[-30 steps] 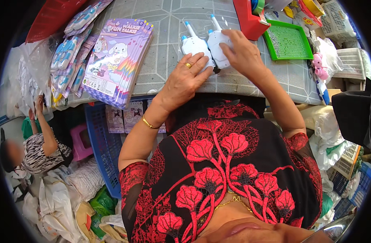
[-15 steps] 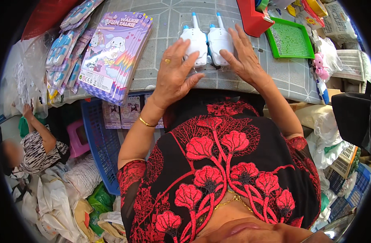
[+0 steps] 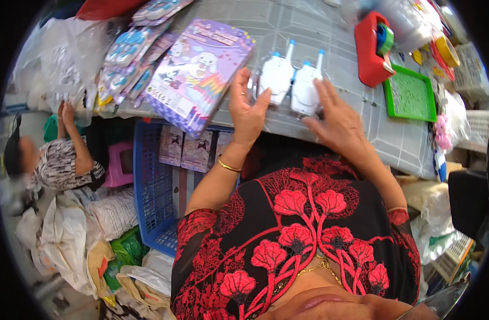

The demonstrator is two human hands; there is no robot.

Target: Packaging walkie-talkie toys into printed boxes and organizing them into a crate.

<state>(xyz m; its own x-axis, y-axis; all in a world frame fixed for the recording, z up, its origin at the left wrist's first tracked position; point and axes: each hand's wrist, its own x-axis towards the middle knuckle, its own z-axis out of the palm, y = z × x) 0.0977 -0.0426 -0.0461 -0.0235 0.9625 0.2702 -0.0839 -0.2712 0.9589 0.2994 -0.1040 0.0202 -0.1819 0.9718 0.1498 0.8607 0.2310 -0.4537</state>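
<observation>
Two white toy walkie-talkies, a left one (image 3: 276, 80) and a right one (image 3: 304, 95), lie side by side in a clear plastic tray on the table, their blue-tipped antennas pointing away from me. At the tray's left edge is my left hand (image 3: 247, 113), open, with its thumb apart from the raised fingers. My right hand (image 3: 338, 120) is open too, its fingers resting at the right walkie-talkie's side and its thumb near the tray's front edge. Left of my left hand lies a stack of purple printed cards (image 3: 199, 69).
Packed blue-and-white toys (image 3: 129, 48) are piled left of the cards. A red tape dispenser (image 3: 370, 50) and a green tray of small bits (image 3: 411, 96) stand at the right. Below the table edge is a blue basket (image 3: 148, 213). Another person (image 3: 68, 160) sits at the left.
The whole view has shifted, so the table things appear further right and lower. My left hand has drawn off the left walkie-talkie to the tray's left edge. My right hand stays at the right side.
</observation>
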